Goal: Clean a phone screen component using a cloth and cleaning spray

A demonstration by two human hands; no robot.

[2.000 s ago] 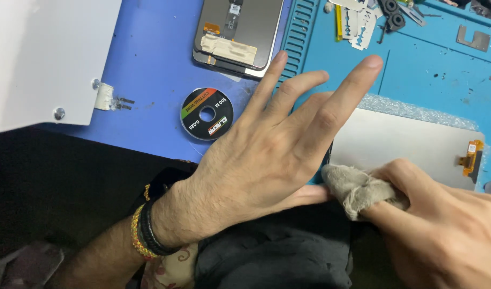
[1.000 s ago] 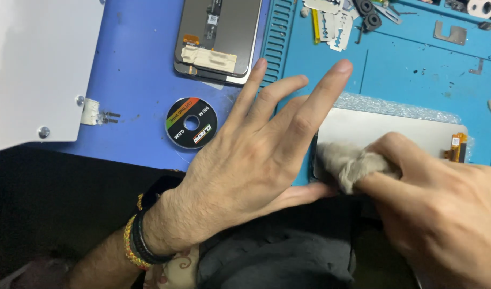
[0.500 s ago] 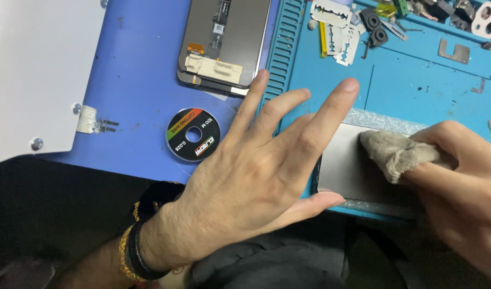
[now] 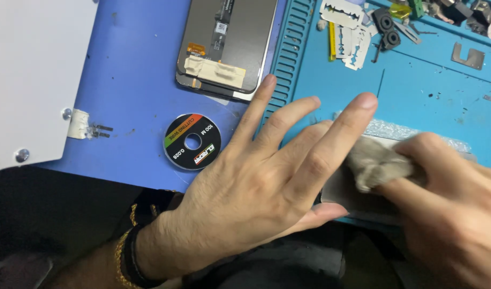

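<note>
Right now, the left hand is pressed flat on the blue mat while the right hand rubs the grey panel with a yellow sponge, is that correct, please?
Not quite: the head view shows no yellow sponge. The right hand rubs the flat grey rectangular panel with a crumpled greyish-beige cloth. The rest holds: the left hand is pressed flat, fingers spread over the ridged blue rubber mat.

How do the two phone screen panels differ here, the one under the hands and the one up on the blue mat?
The panel under the hands lies at the near edge, pinned by the left hand while the right hand presses a grey cloth on it; the panel on the blue mat lies untouched. The near one shows a plain grey face; the far one shows taped cables. Both lie flat.
</note>
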